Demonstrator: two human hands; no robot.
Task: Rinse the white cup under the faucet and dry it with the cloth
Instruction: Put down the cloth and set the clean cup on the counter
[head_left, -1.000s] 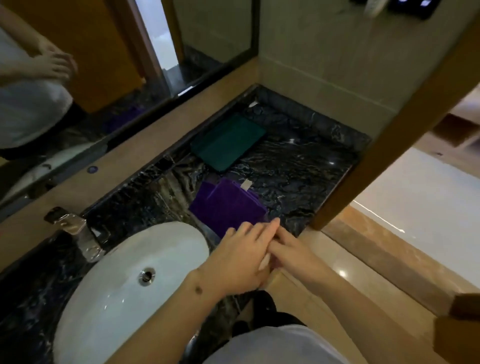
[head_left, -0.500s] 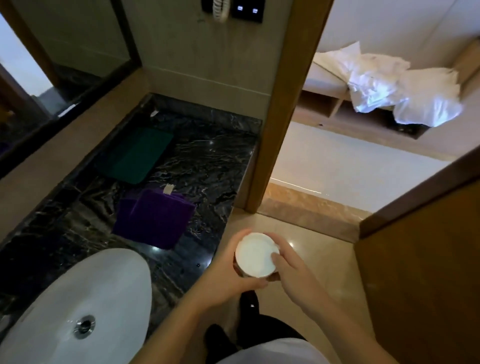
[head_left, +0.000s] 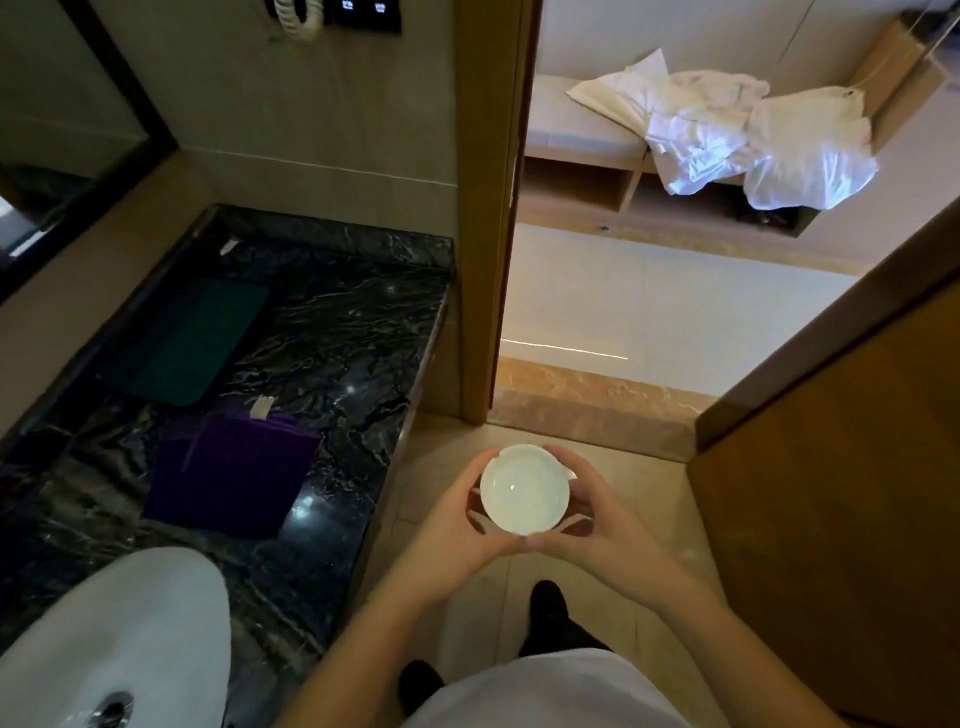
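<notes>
At the lower left corner the white sink (head_left: 130, 644) is set into the black marble counter (head_left: 337, 364), its drain showing near the bottom edge. Further along the counter, toward its back wall, a dark green mat (head_left: 182, 338) lies flat, and nearer the front edge a folded purple cloth (head_left: 234, 478) rests with a small pale tag at its far edge; the two lie near each other but apart. Right of the counter's front edge, over the tan floor tiles, the person's left hand (head_left: 457, 525) and right hand (head_left: 597, 514) meet around the white cup (head_left: 523, 489) — each hand curls its fingers and thumb around one side of it, the left wrapping the left wall, the right the right wall, with the heels of the hands close together below it. The cup is held upright, its long axis running straight toward the camera and its round mouth facing up, so only the rim and the pale inside show; it is clear of the counter and well apart from the sink. Below the hands a black shoe (head_left: 545, 608) stands on the tiles. To the right, through the doorway, crumpled white bedding (head_left: 727, 140) is heaped on a wooden bench — and a brown door (head_left: 831, 519) fills the right edge.
</notes>
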